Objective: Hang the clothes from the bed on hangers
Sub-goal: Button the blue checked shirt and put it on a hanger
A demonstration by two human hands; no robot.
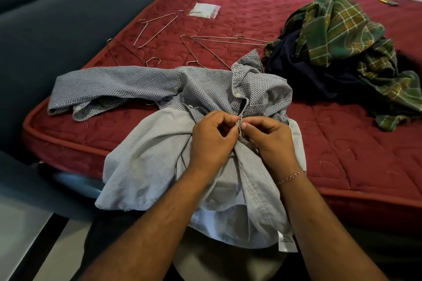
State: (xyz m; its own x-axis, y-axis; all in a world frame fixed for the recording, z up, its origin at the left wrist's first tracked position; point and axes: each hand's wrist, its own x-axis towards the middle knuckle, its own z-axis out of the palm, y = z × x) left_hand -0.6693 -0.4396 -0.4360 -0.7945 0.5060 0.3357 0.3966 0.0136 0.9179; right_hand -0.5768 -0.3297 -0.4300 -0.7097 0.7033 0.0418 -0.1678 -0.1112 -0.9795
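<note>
Head view, looking down over the near edge of the bed (342,166), which carries a red quilted mattress. A blue-grey patterned shirt (141,84) lies across that edge — collar and one sleeve spread flat on the mattress to the left, the lower part turned pale side out and hanging off the bed toward the person. Left hand (211,139) and right hand (269,141) meet at the shirt's front placket, fingers curled; each pinches the fabric edge between thumb and fingertips, the two hands almost touching. A thin red-and-white thread band (291,177) circles the right wrist. A white care label (286,240) shows at the shirt's hanging hem. Beyond the shirt several bare wire hangers (205,50) lie loose on the mattress, some overlapping — one hook sits just beside the shirt's shoulder. A small clear plastic packet (204,10) lies farther back, near the hangers. To the right, well apart from the hands, a heap of clothes: a green plaid garment (338,29) piled over a dark navy one (303,70). A grey padded headboard (68,18) runs along the left side of the bed.
</note>
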